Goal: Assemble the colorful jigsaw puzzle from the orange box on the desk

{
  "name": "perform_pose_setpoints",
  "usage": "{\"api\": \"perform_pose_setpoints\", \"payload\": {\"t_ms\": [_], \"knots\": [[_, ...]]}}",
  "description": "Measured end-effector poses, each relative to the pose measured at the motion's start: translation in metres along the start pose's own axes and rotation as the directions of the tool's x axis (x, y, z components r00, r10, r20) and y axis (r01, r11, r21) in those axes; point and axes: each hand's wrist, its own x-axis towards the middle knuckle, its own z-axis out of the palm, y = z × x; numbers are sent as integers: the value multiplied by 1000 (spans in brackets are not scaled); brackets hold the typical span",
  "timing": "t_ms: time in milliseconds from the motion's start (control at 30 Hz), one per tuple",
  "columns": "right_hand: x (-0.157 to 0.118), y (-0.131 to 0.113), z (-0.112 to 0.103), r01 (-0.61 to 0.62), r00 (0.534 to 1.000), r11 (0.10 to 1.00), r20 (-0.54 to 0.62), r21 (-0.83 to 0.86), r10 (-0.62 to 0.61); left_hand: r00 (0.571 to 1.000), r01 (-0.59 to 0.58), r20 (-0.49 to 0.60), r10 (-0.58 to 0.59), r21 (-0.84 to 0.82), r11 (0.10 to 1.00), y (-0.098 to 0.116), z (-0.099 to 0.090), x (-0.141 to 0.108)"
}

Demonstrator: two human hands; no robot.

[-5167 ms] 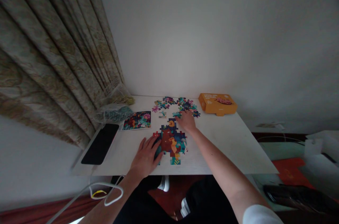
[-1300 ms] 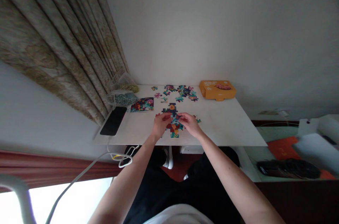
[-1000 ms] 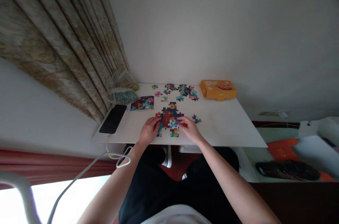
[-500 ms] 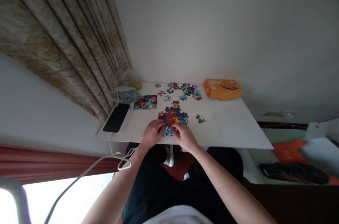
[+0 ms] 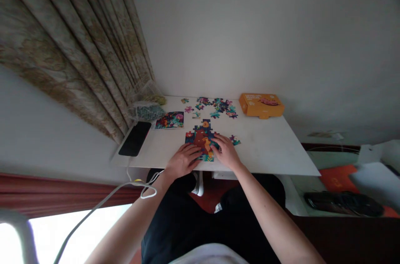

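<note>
Right hand (image 5: 227, 152) shifted across puzzle (image 5: 200, 137), translucent bag (image 5: 146, 89) with greenish contents (image 5: 148, 111)

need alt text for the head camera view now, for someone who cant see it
A person's left hand and right hand lie on a partly assembled jigsaw near the front edge of a white table. Loose pieces and an orange box lie beyond; a picture card and dark phone are to the left.

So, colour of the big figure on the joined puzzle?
Reddish-brown; the figure on the joined puzzle shows best in the head view.
</note>
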Motion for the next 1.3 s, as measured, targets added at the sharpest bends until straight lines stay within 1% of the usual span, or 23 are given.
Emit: {"api": "perform_pose_setpoints", "payload": {"t_ms": [100,167,300,500,667,767,867,933,1000,1067,1133,1200,1300], "knots": [[-2,3,5,14,998,999,69,-29,-12,1000,0,9,0,19,1000,-1,1,-1],[-4,2,6,12,996,999,84,-38,-8,1000,-3,-1,3,15,1000,-1,3,-3],[-5,1,6,12,996,999,91,-51,-7,999,-28,-29,28,-3,1000,-1,4,-4],[-4,1,5,10,996,999,90,-42,-6,1000,-19,-3,19,-2,1000,2,4,-2],[-4,-3,3,9,996,999,89,-50,-4,1000,-15,0,15,53,998,4,4,-1],[-4,-6,1,20,996,998,88,-64,-14,999,-31,-15,32,77,997,5,2,-1],[-4,-7,1,18,996,998,86,-67,-12,998,-38,-40,41,60,997,5,0,3],[-3,-8,1,15,996,998,83,-65,-10,997,-27,-65,30,38,999,5,0,11],[-3,-8,1,14,997,998,81,-62,-9,993,1,-114,0,14,1000,4,3,25],[-2,-7,1,17,997,998,81,-57,-13,985,54,-166,-54,0,999,3,7,42],[-1,-6,1,22,997,999,70,-48,-19,973,132,-194,-125,19,991,2,15,60],[-1,-5,1,9,1000,999,25,-41,-8,962,207,-196,-191,63,976,-1,23,77],[-1,-1,2,-59,994,998,-90,-18,57,955,259,-179,-236,115,959,-8,36,93]]}}
